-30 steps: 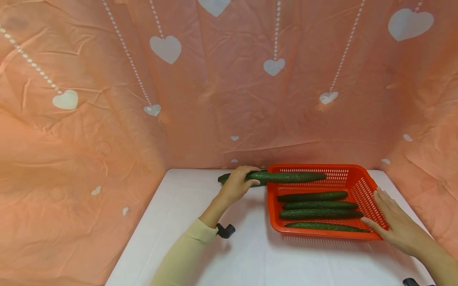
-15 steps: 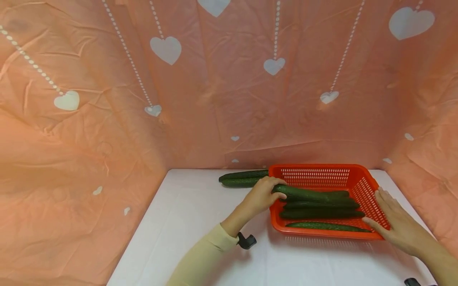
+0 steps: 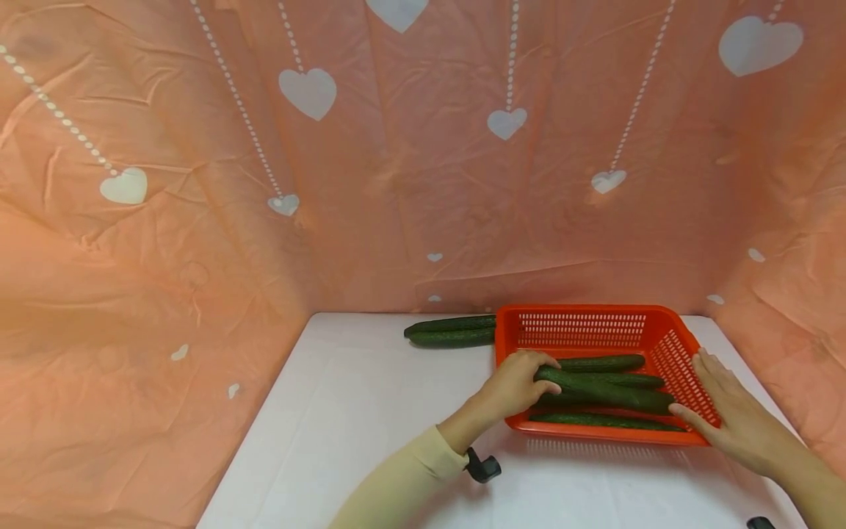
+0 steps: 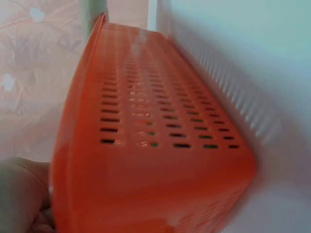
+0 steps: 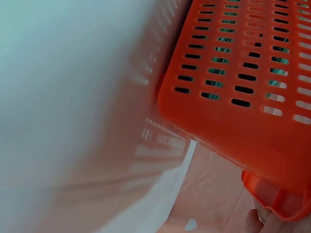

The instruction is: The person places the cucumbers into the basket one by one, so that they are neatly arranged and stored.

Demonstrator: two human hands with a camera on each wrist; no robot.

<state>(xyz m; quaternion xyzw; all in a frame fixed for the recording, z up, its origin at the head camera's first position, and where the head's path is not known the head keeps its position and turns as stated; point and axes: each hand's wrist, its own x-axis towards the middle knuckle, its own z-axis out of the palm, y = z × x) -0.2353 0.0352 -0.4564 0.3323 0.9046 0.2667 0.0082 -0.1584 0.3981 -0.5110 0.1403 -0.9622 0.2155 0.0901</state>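
A red plastic basket [image 3: 595, 435] with slotted walls stands on the white table, and several dark green cucumbers [image 3: 595, 420] lie lengthwise inside it. My left hand [image 3: 517, 383] reaches over the basket's left rim and grips one end of a cucumber [image 3: 604, 391], which lies slantwise over others. On the basket's right rim rests my right hand [image 3: 740, 415], fingers straight. In the left wrist view, part of the left hand [image 4: 22, 194] shows beside the basket wall [image 4: 146, 179]. Only fingertips of the right hand [image 5: 260, 221] appear under the rim in the right wrist view.
Two more cucumbers [image 3: 452, 338] lie on the white table [image 3: 357, 411] just left of the basket, close to the back edge. A pinkish-orange cloth [image 3: 396, 220] with white hearts hangs behind and at both sides.
My left hand has carried a cucumber from above the basket's back left edge down into the basket, moving right and toward the front. The right hand has stayed on the rim.
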